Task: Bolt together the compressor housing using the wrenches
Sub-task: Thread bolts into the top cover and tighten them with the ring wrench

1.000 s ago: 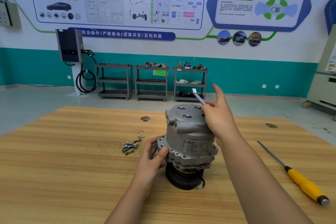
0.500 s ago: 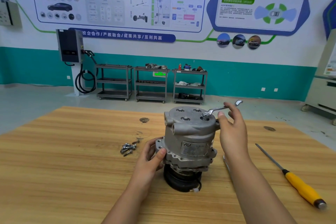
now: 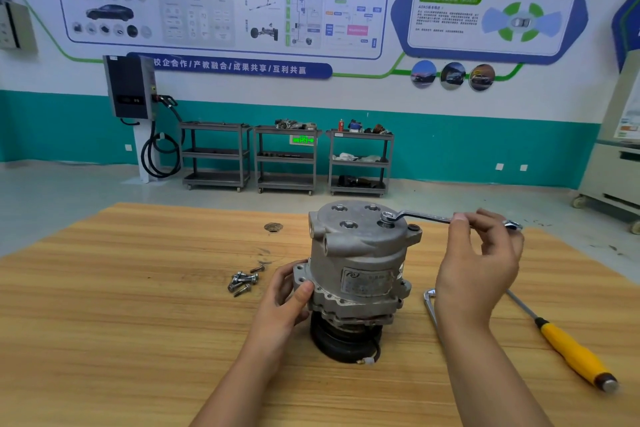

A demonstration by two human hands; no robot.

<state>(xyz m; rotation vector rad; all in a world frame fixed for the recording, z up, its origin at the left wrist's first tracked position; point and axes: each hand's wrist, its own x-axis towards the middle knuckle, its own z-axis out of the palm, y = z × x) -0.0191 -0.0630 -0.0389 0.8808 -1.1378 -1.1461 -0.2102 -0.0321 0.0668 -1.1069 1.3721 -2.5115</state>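
Head view looks down on a wooden desk point(image 3: 121, 305), where the compressor housing point(image 3: 360, 253) stands upright near the middle on its black pulley point(image 3: 343, 340); the left hand point(image 3: 287, 291) holds the housing low on its left side, the fingers curled round the flange and the thumb pressed on its front; the right hand point(image 3: 474, 270) is raised to the right of the housing and pinches the wrench point(image 3: 422, 217) near its far end between thumb and fingers, the other fingers loosely bent; the wrench lies almost level, and its ring end sits over a bolt point(image 3: 387, 223) on the right part of the flat top of the housing; three other bolt heads point(image 3: 348, 224) show on that top; a small heap of loose bolts point(image 3: 244, 282) lies on the desk just left of the left hand, apart from the housing; a second wrench point(image 3: 429, 305) lies on the desk right of the housing, mostly hidden behind the right forearm; a screwdriver point(image 3: 571, 354) with yellow handle lies farther right; three grey carts point(image 3: 287, 159) stand on the floor by the far wall.
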